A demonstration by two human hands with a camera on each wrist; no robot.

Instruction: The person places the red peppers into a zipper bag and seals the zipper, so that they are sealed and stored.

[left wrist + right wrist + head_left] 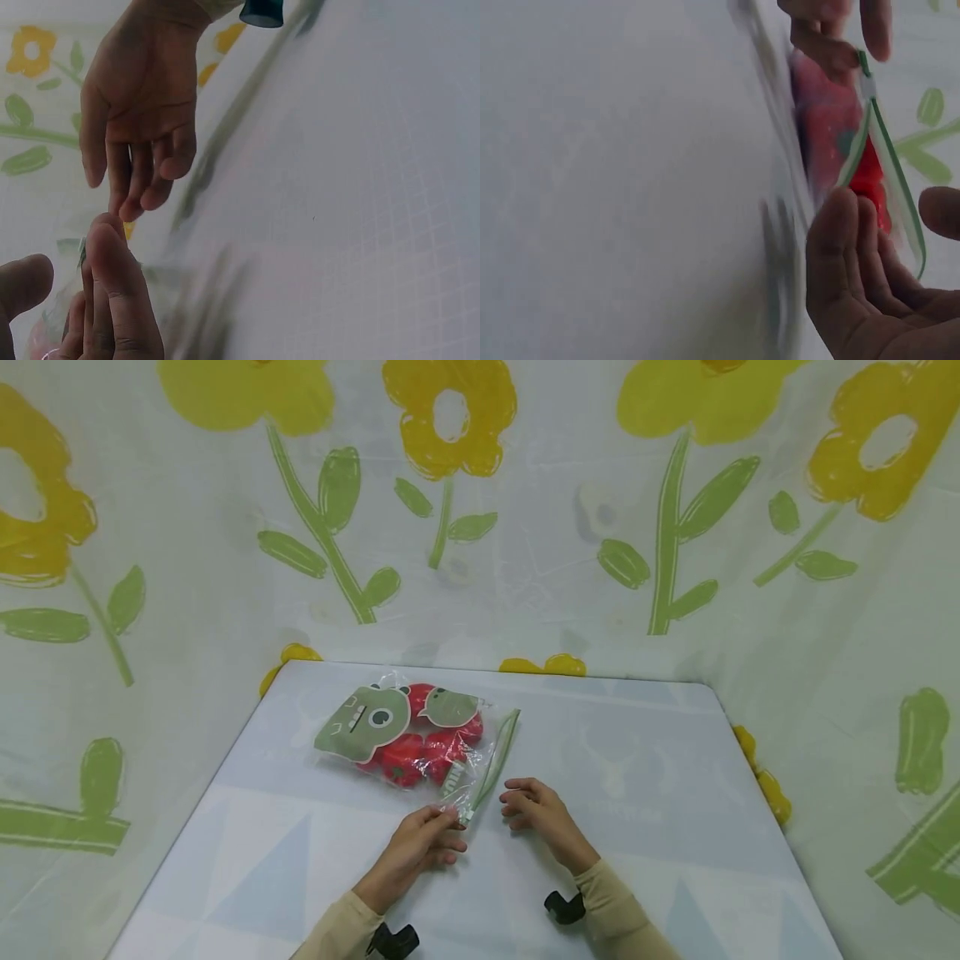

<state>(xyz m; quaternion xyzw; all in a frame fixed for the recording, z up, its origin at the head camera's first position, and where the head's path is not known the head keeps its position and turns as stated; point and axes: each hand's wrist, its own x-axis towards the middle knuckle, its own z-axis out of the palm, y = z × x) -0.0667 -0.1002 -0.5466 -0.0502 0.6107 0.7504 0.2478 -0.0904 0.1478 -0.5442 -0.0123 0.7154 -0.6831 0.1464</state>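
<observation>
A clear slider bag (491,760) with a green monster-face print lies on the table. Several round red pieces (402,758), one with a small green leafy mark, are inside. Its mouth gapes between two green strips (901,180), and a pale slider (868,87) sits near the end by my left hand. That left hand (416,852) has its fingertips right at the bag's near corner, thumb apart from the straight fingers. My right hand (546,818), fingers loosely bent and holding nothing, is just right of the mouth. From the right wrist, its fingers overlap the lower strip.
The pale table (660,827) carries faint blue triangles and has rounded far corners. Flower-printed cloth (525,568) hangs behind it and on both sides. Black wrist mounts (564,907) stick out below the sleeves.
</observation>
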